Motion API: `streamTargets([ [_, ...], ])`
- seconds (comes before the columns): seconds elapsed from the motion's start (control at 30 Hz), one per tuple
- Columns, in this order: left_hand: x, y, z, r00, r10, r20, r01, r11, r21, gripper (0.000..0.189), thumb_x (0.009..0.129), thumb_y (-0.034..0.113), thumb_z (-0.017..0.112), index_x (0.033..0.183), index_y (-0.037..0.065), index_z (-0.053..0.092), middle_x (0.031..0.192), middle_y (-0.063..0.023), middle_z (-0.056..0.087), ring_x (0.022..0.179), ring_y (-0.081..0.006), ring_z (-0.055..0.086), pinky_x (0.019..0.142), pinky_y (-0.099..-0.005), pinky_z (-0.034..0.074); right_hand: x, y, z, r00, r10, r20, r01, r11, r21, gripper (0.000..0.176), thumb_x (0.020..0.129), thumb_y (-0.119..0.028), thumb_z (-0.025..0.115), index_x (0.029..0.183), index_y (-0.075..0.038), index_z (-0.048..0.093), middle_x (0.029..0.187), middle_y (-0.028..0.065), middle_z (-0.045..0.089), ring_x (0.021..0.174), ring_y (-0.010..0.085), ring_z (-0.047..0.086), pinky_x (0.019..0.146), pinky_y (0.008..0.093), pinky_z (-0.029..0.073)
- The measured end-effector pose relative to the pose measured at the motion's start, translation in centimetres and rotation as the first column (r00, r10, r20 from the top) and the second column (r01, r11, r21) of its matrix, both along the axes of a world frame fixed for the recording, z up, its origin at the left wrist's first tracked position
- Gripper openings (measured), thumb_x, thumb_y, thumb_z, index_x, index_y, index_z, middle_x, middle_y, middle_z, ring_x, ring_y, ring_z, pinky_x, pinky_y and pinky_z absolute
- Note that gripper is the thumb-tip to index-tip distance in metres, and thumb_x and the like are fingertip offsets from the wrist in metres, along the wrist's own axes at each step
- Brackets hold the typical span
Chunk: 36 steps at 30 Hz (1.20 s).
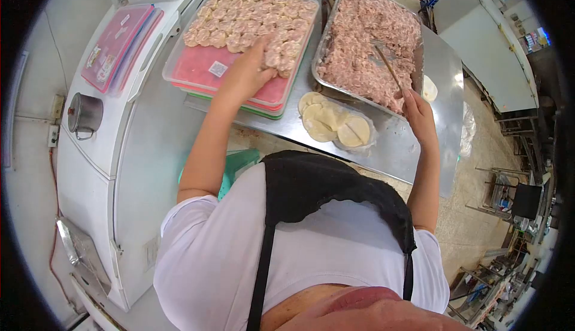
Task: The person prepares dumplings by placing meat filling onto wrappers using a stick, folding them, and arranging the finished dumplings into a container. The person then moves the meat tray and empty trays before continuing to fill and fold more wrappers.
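My left hand (pixel 244 70) reaches into a clear plastic container (pixel 169 70), thumb and fingers around a dumpling (pixel 277 66) at the front of the packed rows. Many small round dumplings (pixel 239 17) fill the container's far part; bare pink bottom shows nearer me. My right hand (pixel 421 115) grips a thin spreading stick (pixel 389 67), its far end over the ground meat (pixel 371 38). The meat fills a metal tray (pixel 320 79), with a scraped patch near the stick. Round dough wrappers (pixel 320 118) lie overlapped on plastic just before the tray.
The containers stand stacked on a steel table (pixel 383 154). Left of it, a white chest freezer (pixel 90 151) bears coloured lids (pixel 117 46) and a metal pot (pixel 85 115). A pale round item (pixel 429 88) sits right of the tray. Another white appliance (pixel 485 43) stands far right.
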<state>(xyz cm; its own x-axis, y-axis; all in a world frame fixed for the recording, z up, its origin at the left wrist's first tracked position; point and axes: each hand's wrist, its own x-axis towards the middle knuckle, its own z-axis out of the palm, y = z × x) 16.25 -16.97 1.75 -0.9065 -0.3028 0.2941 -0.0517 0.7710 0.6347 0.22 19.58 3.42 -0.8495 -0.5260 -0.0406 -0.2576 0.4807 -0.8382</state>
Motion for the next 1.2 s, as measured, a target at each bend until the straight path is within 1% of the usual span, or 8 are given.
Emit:
streamTargets([
  [0.33, 0.7, 1.9, 1.0, 0.97, 0.225, 0.086, -0.22, 0.973, -0.068, 0.043, 0.077, 0.013, 0.071, 0.117, 0.005, 0.059, 0.098, -0.0174, 0.065, 0.085, -0.0288, 0.065, 0.076, -0.0374, 0.051, -9.1, 3.1, -1.0, 0.987, 0.143, 0.07, -0.148, 0.986, 0.072, 0.042, 0.101, -0.036, 0.047, 0.085, -0.001, 0.063, 0.055, 0.0024, 0.047, 0.054, 0.014, 0.046, 0.053, 0.0304, 0.038],
  [0.43, 1.0, 3.2, 1.9, 0.959, 0.237, 0.158, -0.26, 0.954, 0.15, 0.046, 0.077, 0.013, 0.07, 0.121, 0.006, 0.058, 0.114, -0.0177, 0.061, 0.096, -0.029, 0.064, 0.084, -0.0359, 0.05, -13.4, 3.8, -0.2, 0.918, 0.317, -0.238, -0.175, 0.863, 0.474, 0.039, 0.096, -0.037, 0.05, 0.087, -0.003, 0.067, 0.073, 0.0193, 0.065, 0.072, 0.0362, 0.063, 0.065, 0.0456, 0.047],
  [0.5, 0.8, 4.8, 2.4, 0.967, 0.222, 0.123, -0.251, 0.912, 0.324, 0.047, 0.077, 0.013, 0.069, 0.123, 0.006, 0.058, 0.121, -0.0181, 0.059, 0.104, -0.0301, 0.062, 0.089, -0.0368, 0.048, -17.2, 5.0, -0.4, 0.843, 0.371, -0.391, -0.093, 0.815, 0.573, 0.039, 0.095, -0.038, 0.052, 0.086, -0.003, 0.067, 0.074, 0.0191, 0.065, 0.075, 0.0362, 0.064, 0.066, 0.0459, 0.049],
  [0.57, 0.7, 6.6, 3.7, 0.919, 0.383, 0.099, -0.362, 0.915, -0.18, 0.05, 0.079, 0.013, 0.068, 0.128, 0.006, 0.056, 0.131, -0.0187, 0.054, 0.121, -0.0333, 0.053, 0.1, -0.0398, 0.042, -20.9, 5.5, 0.2, 0.711, 0.471, -0.522, 0.051, 0.706, 0.707, 0.038, 0.093, -0.039, 0.055, 0.085, -0.005, 0.069, 0.078, 0.0185, 0.067, 0.08, 0.0359, 0.066, 0.067, 0.047, 0.052],
  [0.6, 0.4, 7.6, 4.2, 0.921, 0.376, 0.1, -0.353, 0.916, -0.192, 0.05, 0.079, 0.013, 0.068, 0.128, 0.006, 0.056, 0.131, -0.0187, 0.054, 0.121, -0.0333, 0.053, 0.1, -0.0398, 0.042, -22.5, 5.6, 0.7, 0.697, 0.491, -0.522, 0.105, 0.651, 0.752, 0.037, 0.091, -0.04, 0.056, 0.084, -0.006, 0.069, 0.081, 0.0182, 0.068, 0.082, 0.0356, 0.067, 0.067, 0.0477, 0.053],
  [0.9, -5.1, 19.5, -0.1, 0.995, -0.091, 0.04, 0.093, 0.994, -0.065, 0.034, 0.081, 0.007, 0.064, 0.115, 0.006, 0.061, 0.121, -0.0132, 0.057, 0.116, -0.0323, 0.053, 0.1, -0.0408, 0.041, -31.2, 1.8, -5.5, 0.447, 0.399, -0.801, 0.141, 0.852, 0.504, 0.018, 0.084, -0.017, 0.056, 0.075, -0.007, 0.068, 0.079, 0.0144, 0.068, 0.072, 0.0327, 0.067, 0.06, 0.0449, 0.053],
  [1.13, -5.2, 22.7, -6.0, 0.919, -0.318, 0.233, 0.296, 0.947, 0.122, 0.025, 0.079, 0.008, 0.067, 0.103, 0.005, 0.061, 0.103, -0.0143, 0.054, 0.096, -0.0348, 0.054, 0.084, -0.0423, 0.045, -18.9, 0.5, -7.6, 0.574, 0.604, -0.553, -0.093, 0.719, 0.688, 0.014, 0.077, -0.011, 0.059, 0.072, -0.003, 0.07, 0.073, 0.0151, 0.069, 0.072, 0.0302, 0.07, 0.064, 0.0428, 0.055],
  [1.2, -5.3, 23.0, -6.7, 0.936, -0.246, 0.251, 0.268, 0.962, -0.057, 0.026, 0.082, 0.013, 0.066, 0.105, 0.005, 0.061, 0.101, -0.0131, 0.056, 0.1, -0.0322, 0.055, 0.086, -0.0391, 0.045, -18.2, 0.8, -5.9, 0.513, 0.629, -0.584, -0.111, 0.723, 0.681, 0.014, 0.077, -0.012, 0.06, 0.072, -0.004, 0.07, 0.074, 0.0143, 0.069, 0.072, 0.0298, 0.07, 0.064, 0.0428, 0.055],
])
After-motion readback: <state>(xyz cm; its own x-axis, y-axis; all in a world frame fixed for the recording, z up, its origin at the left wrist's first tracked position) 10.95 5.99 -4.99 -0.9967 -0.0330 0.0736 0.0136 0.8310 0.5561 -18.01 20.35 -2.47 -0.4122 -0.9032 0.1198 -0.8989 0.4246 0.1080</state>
